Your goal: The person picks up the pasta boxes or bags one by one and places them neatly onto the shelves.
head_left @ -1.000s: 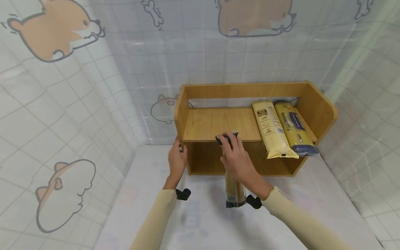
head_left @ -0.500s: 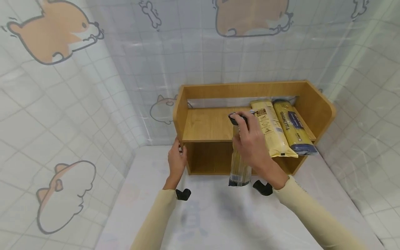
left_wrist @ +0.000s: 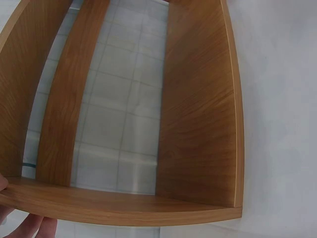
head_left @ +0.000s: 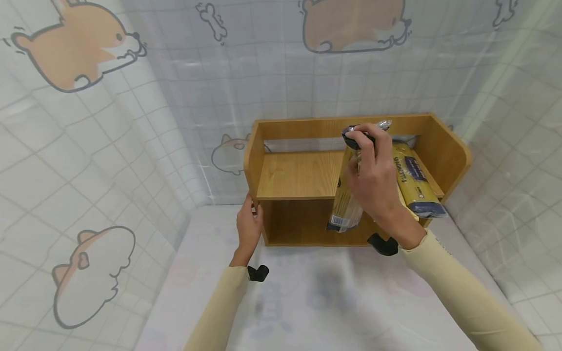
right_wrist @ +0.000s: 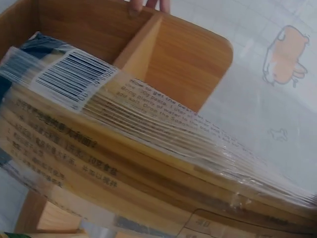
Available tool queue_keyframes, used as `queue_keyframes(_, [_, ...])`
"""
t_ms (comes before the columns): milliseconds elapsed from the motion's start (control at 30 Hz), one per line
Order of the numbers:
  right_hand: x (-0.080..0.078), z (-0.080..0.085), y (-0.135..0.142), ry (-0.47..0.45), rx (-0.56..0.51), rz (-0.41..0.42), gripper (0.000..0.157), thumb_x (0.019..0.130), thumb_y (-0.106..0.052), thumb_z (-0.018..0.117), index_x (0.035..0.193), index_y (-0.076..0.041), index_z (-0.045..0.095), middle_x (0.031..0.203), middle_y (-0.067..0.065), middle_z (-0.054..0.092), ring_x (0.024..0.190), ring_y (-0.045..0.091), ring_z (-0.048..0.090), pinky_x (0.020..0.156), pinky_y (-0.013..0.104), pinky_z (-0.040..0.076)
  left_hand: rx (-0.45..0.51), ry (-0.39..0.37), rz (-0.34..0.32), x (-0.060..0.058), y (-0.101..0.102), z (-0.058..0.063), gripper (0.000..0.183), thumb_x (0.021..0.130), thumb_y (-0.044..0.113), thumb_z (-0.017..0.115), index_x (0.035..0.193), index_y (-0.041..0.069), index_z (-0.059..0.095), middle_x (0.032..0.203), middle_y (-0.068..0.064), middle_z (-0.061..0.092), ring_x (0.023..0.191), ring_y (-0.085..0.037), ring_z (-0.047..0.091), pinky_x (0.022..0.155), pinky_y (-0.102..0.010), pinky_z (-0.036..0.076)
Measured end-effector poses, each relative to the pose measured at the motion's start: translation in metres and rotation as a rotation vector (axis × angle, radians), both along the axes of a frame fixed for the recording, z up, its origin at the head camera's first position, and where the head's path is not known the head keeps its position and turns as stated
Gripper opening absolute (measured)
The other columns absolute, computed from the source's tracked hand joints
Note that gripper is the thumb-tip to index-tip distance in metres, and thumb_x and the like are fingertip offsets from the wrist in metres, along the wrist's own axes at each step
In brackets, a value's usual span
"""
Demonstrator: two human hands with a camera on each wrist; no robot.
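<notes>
My right hand point(head_left: 375, 180) grips a clear packet of spaghetti point(head_left: 344, 207) near its dark upper end. The packet hangs tilted before the right half of the wooden shelf point(head_left: 298, 175), and its barcode end is lowest. In the right wrist view, the packet's printed side and barcode point(right_wrist: 74, 78) fill much of the picture. My left hand point(head_left: 249, 224) holds the shelf's left side panel; in the left wrist view, fingertips point(left_wrist: 47, 228) show below that panel point(left_wrist: 124, 206). A yellow spaghetti packet point(head_left: 417, 187) lies on the upper board, beside a pale packet mostly hidden by my right hand.
The shelf stands on a white-covered table point(head_left: 298, 302) against a back wall point(head_left: 281, 83) hung with a dog-print sheet. Similar sheets close in the left point(head_left: 101, 195) and right sides. Below the upper board is an open lower compartment point(head_left: 298, 222).
My right hand has lifted the spaghetti packet and carried it up, rightward and toward the shelf, now covering most of the pale packet. My left hand stays at the side panel.
</notes>
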State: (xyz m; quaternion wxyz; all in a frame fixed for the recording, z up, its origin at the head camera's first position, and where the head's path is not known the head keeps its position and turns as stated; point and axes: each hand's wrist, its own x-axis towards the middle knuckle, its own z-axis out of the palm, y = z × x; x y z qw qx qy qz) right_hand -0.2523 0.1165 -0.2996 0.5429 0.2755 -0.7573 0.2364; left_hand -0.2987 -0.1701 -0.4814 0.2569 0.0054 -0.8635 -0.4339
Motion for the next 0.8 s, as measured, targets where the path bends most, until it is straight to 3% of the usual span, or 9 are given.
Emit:
queue_keyframes(300, [-0.001, 0.014, 0.003, 0.081, -0.214, 0.076, 0.028, 0.098, 0.005, 0.047, 0.125, -0.001, 0.053, 0.133, 0.024, 0.049, 0.116, 0.040, 0.054, 0.087, 0.040, 0.046, 0.000, 0.021, 0.003, 0.002, 0.000, 0.000, 0.041, 0.103, 0.010, 0.055, 0.143, 0.008, 0.054, 0.130, -0.020, 0.071, 0.105, -0.037, 0.074, 0.083, -0.051, 0.064])
queue_keyframes(567, [-0.005, 0.017, 0.001, 0.215, -0.397, 0.110, 0.026, 0.094, 0.007, 0.052, 0.117, -0.005, 0.050, 0.126, 0.024, 0.047, 0.115, 0.041, 0.049, 0.096, 0.041, 0.043, -0.006, 0.025, 0.015, 0.002, -0.002, 0.000, 0.038, 0.102, 0.008, 0.056, 0.139, 0.005, 0.057, 0.125, -0.021, 0.072, 0.102, -0.037, 0.074, 0.081, -0.051, 0.064])
queue_keyframes(800, [-0.015, 0.006, -0.002, 0.245, -0.394, 0.020, 0.025, 0.094, 0.011, 0.052, 0.112, -0.005, 0.048, 0.123, 0.023, 0.048, 0.111, 0.042, 0.047, 0.090, 0.047, 0.042, -0.003, 0.010, -0.001, 0.002, -0.002, 0.000, 0.045, 0.102, 0.009, 0.056, 0.147, 0.009, 0.051, 0.131, -0.019, 0.070, 0.107, -0.037, 0.073, 0.084, -0.050, 0.063])
